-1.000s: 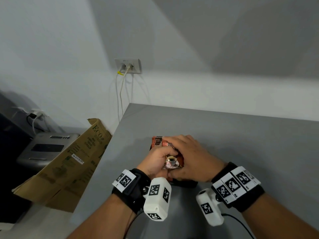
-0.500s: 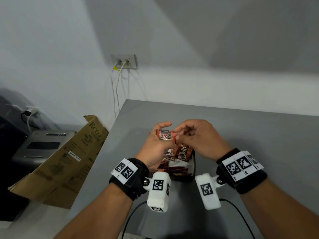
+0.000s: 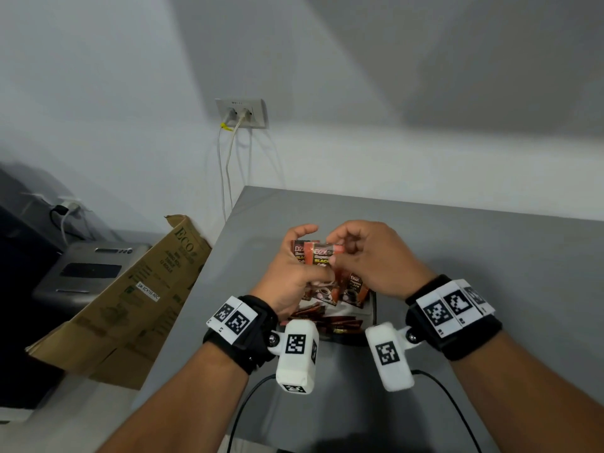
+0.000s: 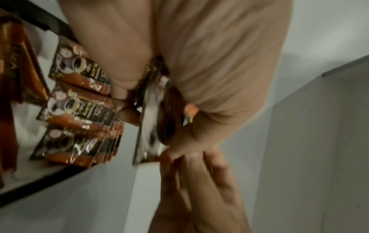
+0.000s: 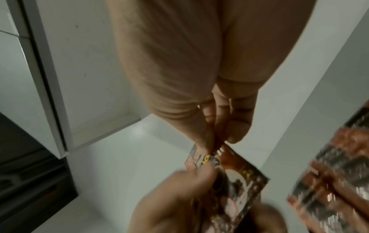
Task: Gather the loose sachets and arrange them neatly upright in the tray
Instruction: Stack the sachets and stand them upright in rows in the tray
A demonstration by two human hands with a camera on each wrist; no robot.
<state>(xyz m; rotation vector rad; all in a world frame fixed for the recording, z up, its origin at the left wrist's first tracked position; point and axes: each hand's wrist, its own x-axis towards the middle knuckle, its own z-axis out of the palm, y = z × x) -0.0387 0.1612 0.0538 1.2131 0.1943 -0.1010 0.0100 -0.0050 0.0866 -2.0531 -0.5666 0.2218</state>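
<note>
Above the tray, my left hand (image 3: 295,273) grips a small bunch of brown coffee sachets (image 3: 318,256) held upright. My right hand (image 3: 359,253) pinches the top edge of the front sachet (image 5: 237,178) between thumb and fingertips. The black-rimmed tray (image 3: 372,308) sits on the grey table just under both hands. Inside it several sachets (image 4: 79,110) stand in a leaning row, and darker stick packs (image 3: 330,322) lie flat at the near side. In the left wrist view the held sachets (image 4: 151,126) show edge-on between my palm and fingers.
The grey table (image 3: 490,256) runs to the right and far side. Its left edge drops off beside a cardboard box (image 3: 130,295) and a grey machine (image 3: 88,273). A wall socket (image 3: 240,112) with two cables hangs above the far corner. A black cable (image 3: 451,403) trails near my right wrist.
Both hands have lifted off the tray, bringing a bunch of sachets up with them. The right hand moved from covering the tray to pinching the sachet tops.
</note>
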